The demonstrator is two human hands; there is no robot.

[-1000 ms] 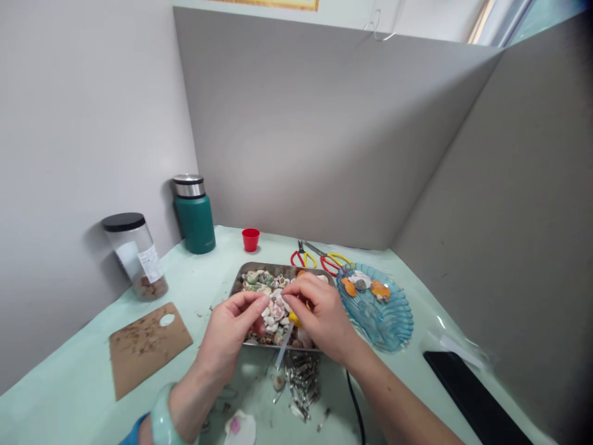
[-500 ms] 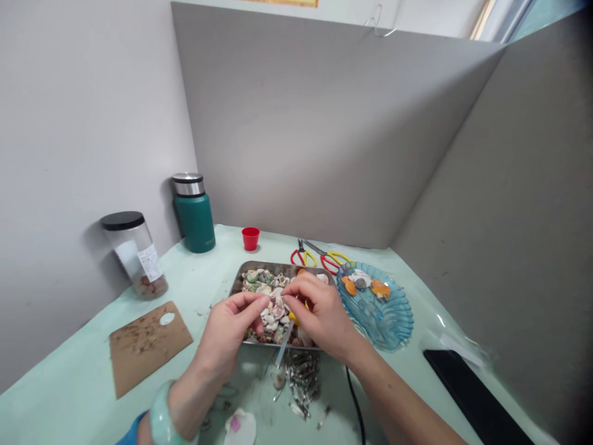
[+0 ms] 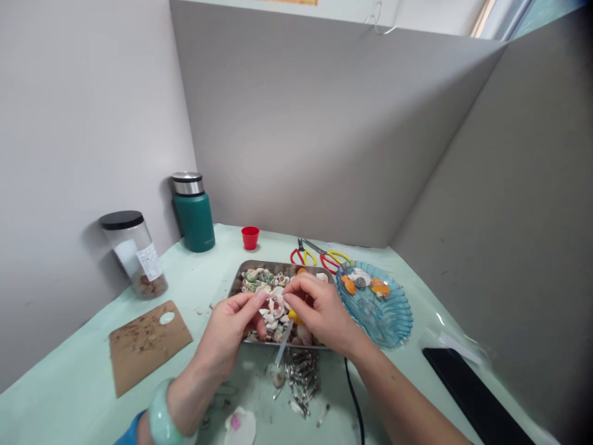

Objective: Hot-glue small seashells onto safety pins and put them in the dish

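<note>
Above a metal tray (image 3: 235, 285) heaped with small seashells (image 3: 273, 321), both hands are close together. My left hand (image 3: 231, 324) pinches thumb against forefinger; a tiny pale bit may be at the tips, too small to name. My right hand (image 3: 319, 309) is also pinched, its fingertips a short gap from the left ones, and what it holds is hidden. Under the right hand a yellow piece (image 3: 294, 316) shows, with a translucent stick (image 3: 283, 343) slanting over the tray's near edge. Just in front of the tray lies a pile of small metal clips or pins (image 3: 302, 377).
A blue glass plate (image 3: 384, 321) with orange and grey shells stands right, scissors (image 3: 331, 256) behind. At left are a green flask (image 3: 194, 216), a lidded jar (image 3: 136, 253) and a cardboard piece (image 3: 148, 352). Also around: a red cup (image 3: 250, 238), black cable (image 3: 354, 398), white shell (image 3: 241, 426).
Both hands stay over the tray with only slight finger movement. The view has shifted a little; nothing else has visibly moved.
</note>
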